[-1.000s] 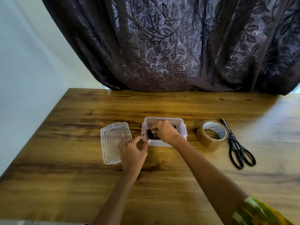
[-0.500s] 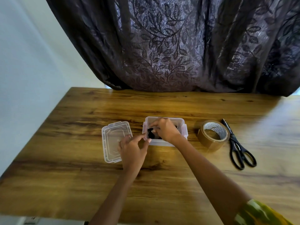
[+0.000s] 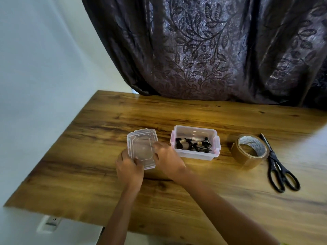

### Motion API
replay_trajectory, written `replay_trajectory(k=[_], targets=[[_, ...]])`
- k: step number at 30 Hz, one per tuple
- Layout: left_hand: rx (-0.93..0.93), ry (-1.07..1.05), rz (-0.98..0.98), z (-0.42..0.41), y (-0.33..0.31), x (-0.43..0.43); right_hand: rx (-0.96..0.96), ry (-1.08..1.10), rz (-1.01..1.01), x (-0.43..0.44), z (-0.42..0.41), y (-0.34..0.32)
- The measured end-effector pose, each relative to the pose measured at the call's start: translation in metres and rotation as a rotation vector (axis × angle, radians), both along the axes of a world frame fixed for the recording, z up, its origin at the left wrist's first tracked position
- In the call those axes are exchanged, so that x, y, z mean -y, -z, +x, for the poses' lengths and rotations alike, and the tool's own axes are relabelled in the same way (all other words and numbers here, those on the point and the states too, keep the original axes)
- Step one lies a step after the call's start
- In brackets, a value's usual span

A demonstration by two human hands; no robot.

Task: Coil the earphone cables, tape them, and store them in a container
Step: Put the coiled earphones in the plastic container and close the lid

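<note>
Cables (image 3: 193,145), black and coiled, sat in a clear plastic box (image 3: 194,155); left hand (image 3: 130,169) and right hand (image 3: 168,160) gripped its clear lid (image 3: 141,149).

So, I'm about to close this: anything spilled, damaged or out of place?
Nothing stands out. The earphones lie inside the container, none over its rim; the left hand and right hand hold the lid beside it.

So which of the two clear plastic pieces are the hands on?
The flat lid, lying left of the open container with the earphones; the left hand and right hand hold it.
</note>
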State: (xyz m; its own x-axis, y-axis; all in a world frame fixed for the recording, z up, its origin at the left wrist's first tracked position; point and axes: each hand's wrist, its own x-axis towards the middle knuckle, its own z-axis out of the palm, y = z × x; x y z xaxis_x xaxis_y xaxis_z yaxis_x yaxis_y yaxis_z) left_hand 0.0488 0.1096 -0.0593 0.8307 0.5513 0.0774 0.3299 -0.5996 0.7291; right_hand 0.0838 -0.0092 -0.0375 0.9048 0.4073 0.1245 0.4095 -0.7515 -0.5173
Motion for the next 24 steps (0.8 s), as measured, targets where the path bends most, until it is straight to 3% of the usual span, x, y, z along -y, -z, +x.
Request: replay_trajectory(k=[6, 9, 16, 20, 24], targets=[[0.017, 0.015, -0.076, -0.001, 0.007, -0.002, -0.172, 0.12, -0.21, -0.009, -0.003, 0.024], [0.019, -0.005, -0.139, -0.001, 0.007, -0.002, -0.132, 0.09, -0.258, -0.011, -0.01, 0.022], [0.168, -0.105, -0.375, -0.006, -0.021, 0.01, -0.092, 0.231, 0.294, -0.002, -0.011, -0.024], [0.289, 0.096, -0.506, 0.005, -0.053, 0.026, -0.132, 0.38, 0.563, 0.027, -0.009, -0.067], [0.228, 0.324, -0.531, 0.022, -0.071, 0.04, 0.052, 0.489, 0.596, 0.072, -0.006, -0.099]])
